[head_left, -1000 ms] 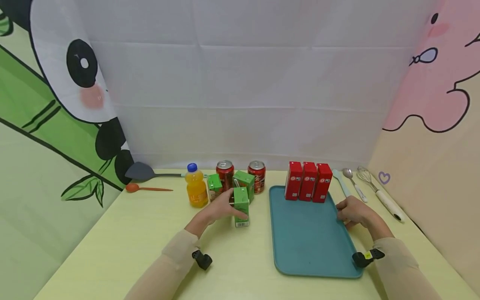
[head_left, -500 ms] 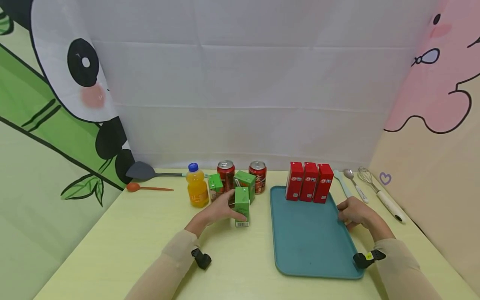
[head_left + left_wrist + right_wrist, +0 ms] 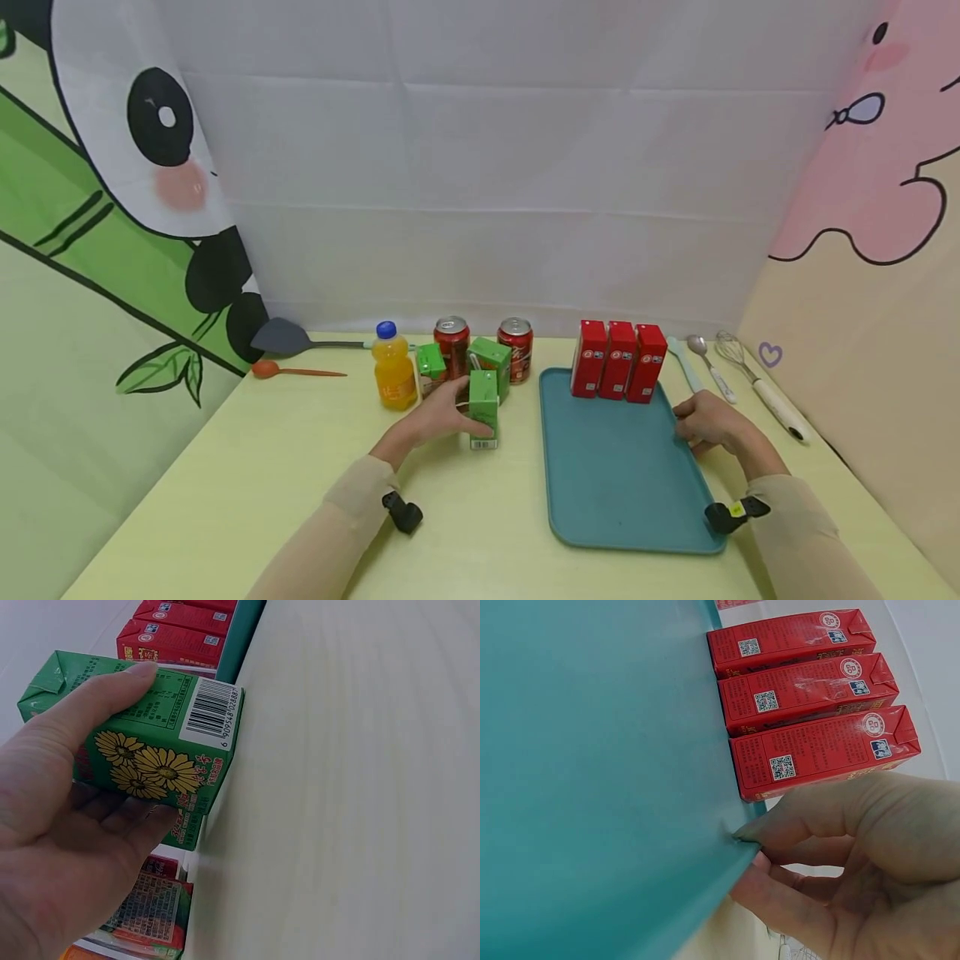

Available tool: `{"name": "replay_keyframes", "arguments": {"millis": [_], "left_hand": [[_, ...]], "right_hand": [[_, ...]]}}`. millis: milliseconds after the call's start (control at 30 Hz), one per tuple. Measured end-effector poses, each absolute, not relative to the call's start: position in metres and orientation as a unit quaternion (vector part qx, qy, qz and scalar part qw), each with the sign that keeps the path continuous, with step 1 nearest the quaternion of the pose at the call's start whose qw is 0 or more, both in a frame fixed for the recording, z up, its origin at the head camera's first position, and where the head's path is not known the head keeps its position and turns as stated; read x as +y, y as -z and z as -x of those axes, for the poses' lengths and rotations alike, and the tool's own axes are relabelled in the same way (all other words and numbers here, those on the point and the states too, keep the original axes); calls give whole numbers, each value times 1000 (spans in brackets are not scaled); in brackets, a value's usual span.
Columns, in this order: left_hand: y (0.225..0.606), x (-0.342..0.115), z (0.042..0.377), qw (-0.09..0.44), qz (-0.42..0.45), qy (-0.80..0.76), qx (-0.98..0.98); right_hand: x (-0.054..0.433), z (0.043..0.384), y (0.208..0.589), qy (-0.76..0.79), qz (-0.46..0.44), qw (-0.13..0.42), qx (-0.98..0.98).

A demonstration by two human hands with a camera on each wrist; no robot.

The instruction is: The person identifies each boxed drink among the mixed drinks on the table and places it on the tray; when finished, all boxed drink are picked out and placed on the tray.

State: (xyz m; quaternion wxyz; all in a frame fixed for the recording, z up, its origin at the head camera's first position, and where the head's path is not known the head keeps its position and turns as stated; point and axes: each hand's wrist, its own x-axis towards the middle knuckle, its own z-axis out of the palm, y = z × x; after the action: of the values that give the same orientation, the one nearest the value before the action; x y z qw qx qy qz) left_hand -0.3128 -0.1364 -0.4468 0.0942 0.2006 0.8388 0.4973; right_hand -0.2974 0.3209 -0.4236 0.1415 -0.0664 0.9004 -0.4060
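My left hand (image 3: 437, 419) grips a green drink carton (image 3: 161, 739) with yellow flowers and a barcode, thumb on one side and fingers on the other. Behind it in the head view stands a second green carton (image 3: 491, 357), and another carton with a green top (image 3: 431, 362) is left of the hand. At the right, my right hand (image 3: 708, 421) pinches the rim of a teal tray (image 3: 622, 483), its thumb on top and fingers under the edge. Three red cartons (image 3: 825, 754) stand in a row at the tray's far end.
Two red cans (image 3: 452, 346) and an orange juice bottle (image 3: 394, 371) stand behind the left hand. A dark spatula (image 3: 283, 337) and an orange spoon (image 3: 268, 369) lie at the left. Right of the tray lie a whisk (image 3: 772, 400), a metal spoon (image 3: 708, 367) and a light-blue utensil (image 3: 684, 367).
Both hands keep their hold, and the cartons and tray stay in place. The head view has shifted slightly.
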Motion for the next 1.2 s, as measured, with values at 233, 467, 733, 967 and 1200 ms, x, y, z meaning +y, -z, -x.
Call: {"name": "replay_keyframes", "arguments": {"millis": [233,467,733,967,1200], "left_hand": [[446,-136,314,92,-205,-494,840],[447,-137,313,89,-203,-494,841],[447,-137,312,108,-215,-513,824],[447,-137,312,131,-228,-519,814],[445,-137,310,135,-230,-523,809]], "right_hand": [[322,298,424,406,67,140,900],[321,298,424,401,69,140,902],[321,296,423,404,69,141,901],[322,296,424,412,72,140,898],[322,296,424,413,70,139,897]]}}
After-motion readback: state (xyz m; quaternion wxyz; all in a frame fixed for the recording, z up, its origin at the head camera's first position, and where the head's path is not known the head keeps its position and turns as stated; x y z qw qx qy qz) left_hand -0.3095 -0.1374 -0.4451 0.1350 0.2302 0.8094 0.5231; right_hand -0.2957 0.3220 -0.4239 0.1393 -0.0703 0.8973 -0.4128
